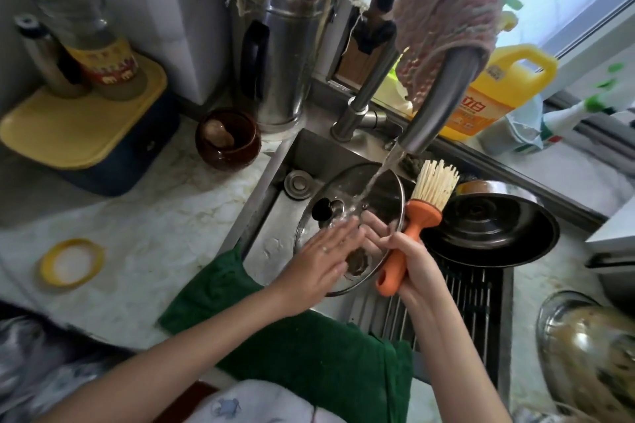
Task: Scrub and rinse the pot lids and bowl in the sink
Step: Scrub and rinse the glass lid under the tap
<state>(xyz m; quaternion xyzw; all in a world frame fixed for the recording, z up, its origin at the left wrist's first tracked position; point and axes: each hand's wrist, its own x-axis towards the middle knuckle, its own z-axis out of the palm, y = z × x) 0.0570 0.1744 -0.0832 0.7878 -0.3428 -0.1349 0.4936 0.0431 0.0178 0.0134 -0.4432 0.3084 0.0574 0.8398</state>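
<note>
Plainly wet and see-through, the glass lid (pixel 323 187) with its black knob (pixel 324 210) stands tilted in the sink (pixel 275 213) under the faucet's (pixel 436 103) stream. Of the hands, the left hand (pixel 323 251) lies flat on its face, fingers straight. The right hand (pixel 409 266) grips the lid's right rim and the orange brush (pixel 424 206), bristles up.

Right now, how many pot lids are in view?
2: a glass lid under the running tap, and a dark lid over the rack to its right. The shiny dome at bottom right may be a third.
</note>
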